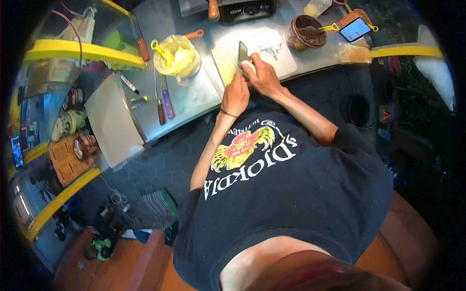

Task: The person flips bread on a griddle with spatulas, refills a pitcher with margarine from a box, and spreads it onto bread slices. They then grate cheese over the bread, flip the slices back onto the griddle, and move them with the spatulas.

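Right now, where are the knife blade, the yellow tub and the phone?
knife blade (242,52), head view, middle of the flat.
yellow tub (182,60), head view, its contents.
phone (355,29), head view, lit screen.

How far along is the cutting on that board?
Done: hard to tell; no finished slices show clearly on the cutting board. In hand: left hand works a knife while right hand steadies a pale piece. Left: that piece looks mostly whole.

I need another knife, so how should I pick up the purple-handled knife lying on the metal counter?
Grip the purple-handled knife by its purple handle, the end nearest the metal counter edge, reaching from the person's side. It lies flat with its blade pointing away toward the yellow bowl, beside a brown-handled knife, so close from above.
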Motion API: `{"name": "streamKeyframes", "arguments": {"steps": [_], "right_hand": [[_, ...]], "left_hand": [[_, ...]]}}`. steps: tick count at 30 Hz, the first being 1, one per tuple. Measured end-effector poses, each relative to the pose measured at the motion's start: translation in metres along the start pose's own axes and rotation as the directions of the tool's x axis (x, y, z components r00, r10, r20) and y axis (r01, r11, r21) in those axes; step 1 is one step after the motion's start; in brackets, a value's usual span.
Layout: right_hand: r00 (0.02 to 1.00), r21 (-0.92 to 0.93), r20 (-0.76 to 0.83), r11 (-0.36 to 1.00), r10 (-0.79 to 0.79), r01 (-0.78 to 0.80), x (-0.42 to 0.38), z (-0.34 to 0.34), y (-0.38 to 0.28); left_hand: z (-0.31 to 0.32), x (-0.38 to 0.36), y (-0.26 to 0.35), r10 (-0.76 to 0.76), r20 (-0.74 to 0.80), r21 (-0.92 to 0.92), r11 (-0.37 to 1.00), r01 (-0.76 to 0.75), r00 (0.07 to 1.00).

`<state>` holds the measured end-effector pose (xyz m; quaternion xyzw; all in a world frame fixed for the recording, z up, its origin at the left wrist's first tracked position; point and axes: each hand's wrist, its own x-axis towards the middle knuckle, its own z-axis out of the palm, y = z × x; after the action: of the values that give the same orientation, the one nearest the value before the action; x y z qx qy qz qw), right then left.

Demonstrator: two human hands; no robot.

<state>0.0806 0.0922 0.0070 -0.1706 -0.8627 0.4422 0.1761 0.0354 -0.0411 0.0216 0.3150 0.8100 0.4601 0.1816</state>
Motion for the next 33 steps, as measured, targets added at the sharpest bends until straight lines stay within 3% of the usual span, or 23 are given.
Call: {"name": "streamKeyframes", "arguments": {"steps": [1, 3, 5, 9, 11, 14, 15, 17, 20, 27, 30, 31, 33], "right_hand": [[0.999, -0.012, 0.034, 1.000, 0.010, -0.010, 0.005, -0.004, 0.002], [0.999, -0.027, -0.017, 0.998, 0.048, -0.049, 0.030, -0.001, 0.019], [0.996, -0.024, 0.043, 0.997, 0.074, -0.073, 0.047, -0.007, 0.017], [0.972, 0.041, 0.232, 0.998, 0.032, -0.042, 0.018, -0.018, 0.005], [0.969, 0.075, 0.245, 0.997, -0.010, -0.009, 0.016, -0.020, 0.012], [0.997, -0.041, 0.070, 0.998, -0.034, 0.037, 0.060, -0.010, 0.038], [0.986, -0.048, 0.127, 0.993, 0.111, -0.105, 0.072, -0.008, 0.041], [0.999, -0.029, 0.047, 1.000, 0.012, -0.010, 0.061, -0.002, 0.034], [0.988, 0.076, 0.139, 0.996, -0.062, 0.051, 0.016, -0.017, 0.012], [0.999, 0.001, -0.046, 1.000, 0.016, -0.016, 0.074, 0.012, 0.042], [0.993, 0.040, 0.084, 0.996, -0.086, 0.083, 0.038, -0.003, 0.030], [0.989, 0.136, 0.080, 0.984, -0.123, 0.112, 0.019, -0.010, 0.008], [0.977, 0.038, 0.058, 0.979, -0.204, 0.202, 0.025, -0.013, 0.015]], "left_hand": [[0.007, -0.007, 0.005, -0.102, -0.012, 0.116, 0.988, 0.103, 0.995], [0.023, -0.011, 0.008, -0.120, -0.067, 0.076, 0.989, 0.125, 0.990], [0.025, -0.007, 0.021, -0.213, -0.001, 0.175, 0.962, 0.210, 0.977], [0.029, -0.002, 0.020, -0.157, -0.139, 0.267, 0.945, 0.190, 0.978], [0.032, -0.006, 0.024, -0.176, -0.158, 0.244, 0.946, 0.212, 0.972], [0.046, -0.008, 0.026, -0.149, -0.106, 0.252, 0.952, 0.171, 0.983], [0.049, -0.008, 0.026, -0.157, -0.112, 0.246, 0.952, 0.181, 0.981], [0.047, -0.005, 0.025, -0.182, -0.119, 0.255, 0.945, 0.207, 0.976], [0.038, -0.007, 0.024, -0.171, -0.153, 0.239, 0.949, 0.205, 0.973], [0.043, -0.002, 0.019, -0.130, -0.097, 0.246, 0.957, 0.151, 0.987], [0.032, 0.000, 0.017, -0.157, -0.124, 0.171, 0.969, 0.177, 0.980], [0.029, 0.000, 0.018, -0.160, -0.133, 0.170, 0.969, 0.181, 0.978], [0.030, -0.007, 0.023, -0.162, -0.118, 0.156, 0.971, 0.179, 0.980]]}}
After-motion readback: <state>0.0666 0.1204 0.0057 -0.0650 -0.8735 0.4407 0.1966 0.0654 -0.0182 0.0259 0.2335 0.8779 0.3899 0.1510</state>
